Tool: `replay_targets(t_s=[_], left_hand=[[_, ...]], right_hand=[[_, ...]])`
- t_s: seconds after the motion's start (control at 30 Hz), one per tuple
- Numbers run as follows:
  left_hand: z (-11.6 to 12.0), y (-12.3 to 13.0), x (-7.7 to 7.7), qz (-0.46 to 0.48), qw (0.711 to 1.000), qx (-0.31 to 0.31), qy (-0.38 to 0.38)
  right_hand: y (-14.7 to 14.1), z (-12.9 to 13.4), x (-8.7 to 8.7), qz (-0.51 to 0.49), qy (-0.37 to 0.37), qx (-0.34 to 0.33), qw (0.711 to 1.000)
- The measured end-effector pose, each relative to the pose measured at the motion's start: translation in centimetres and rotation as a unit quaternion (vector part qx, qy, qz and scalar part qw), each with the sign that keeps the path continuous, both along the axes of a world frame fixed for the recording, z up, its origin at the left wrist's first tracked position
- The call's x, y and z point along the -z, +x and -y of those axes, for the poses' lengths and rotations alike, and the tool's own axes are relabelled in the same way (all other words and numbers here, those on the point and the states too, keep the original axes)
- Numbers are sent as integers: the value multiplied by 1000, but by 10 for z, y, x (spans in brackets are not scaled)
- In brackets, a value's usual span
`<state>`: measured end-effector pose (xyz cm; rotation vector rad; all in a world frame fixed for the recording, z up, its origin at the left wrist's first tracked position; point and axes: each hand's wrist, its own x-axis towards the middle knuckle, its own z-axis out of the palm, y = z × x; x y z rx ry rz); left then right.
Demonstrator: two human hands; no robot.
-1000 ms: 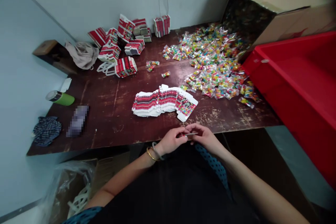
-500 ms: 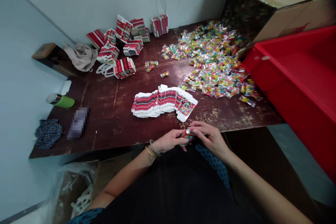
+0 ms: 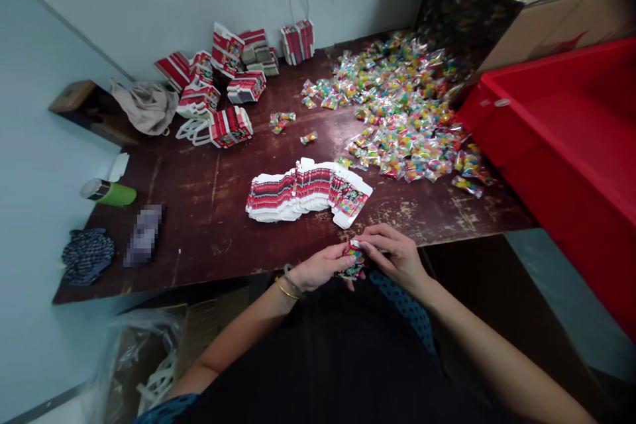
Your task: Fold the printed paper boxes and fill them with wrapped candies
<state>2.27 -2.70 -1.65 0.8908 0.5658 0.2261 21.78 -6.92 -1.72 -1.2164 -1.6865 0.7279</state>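
Observation:
At the table's front edge, my left hand (image 3: 322,266) grips a small printed candy box (image 3: 354,260) with a red and multicoloured face. The thumb lies across its front. My right hand (image 3: 395,253) is closed at the box's top end, its thumb and fingers at the white flap; the fingertips partly hide that end. Just beyond my hands, a fanned row of flat folded boxes (image 3: 313,191) lies on the table, red with white edges. To its right spreads a heap of clear candy packets (image 3: 397,116), and a few loose candy packets (image 3: 309,138) lie apart from it.
Banded bundles of boxes (image 3: 231,127) stand at the back left. A red bin (image 3: 551,139) and an open cardboard carton (image 3: 541,33) flank the table's right side. On the left are a green bottle (image 3: 116,195), a checked cloth (image 3: 88,255) and a beige cloth bag (image 3: 149,108).
The box has tipped so more of its printed face shows between my hands. My right fingers have shifted slightly at its flap end. The whole view has moved a little.

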Motion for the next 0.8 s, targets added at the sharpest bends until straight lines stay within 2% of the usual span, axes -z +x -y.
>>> replay_targets(t_s=[0.07, 0.23, 0.4, 0.5, 0.57, 0.63, 0.7, 0.73, 0.8], left_hand=[[1, 0, 0, 8, 1000, 3, -17], [-3, -2, 0, -22, 999, 19, 27], [1, -6, 8, -2, 999, -3, -35], [8, -2, 10, 4, 998, -17, -57], [11, 4, 7, 2, 1000, -16, -19], [9, 8, 2, -9, 998, -16, 60], [3, 8, -2, -30, 993, -38, 112], [-1, 6, -3, -43, 991, -60, 113], [-11, -1, -3, -75, 985, -129, 90]], right_hand=[[0, 1, -1, 2, 7, -10, 1000], [4, 5, -2, -7, -16, -11, 1000], [-7, 11, 5, 29, -1, -54, 998], [-10, 14, 7, 1, -37, -33, 999], [6, 20, 2, -33, -90, -15, 995], [40, 30, -9, -31, -156, -12, 987], [80, 38, -21, 33, -221, -29, 974], [95, 39, -25, 79, -237, -35, 968], [105, 32, -24, 158, -222, -12, 962]])
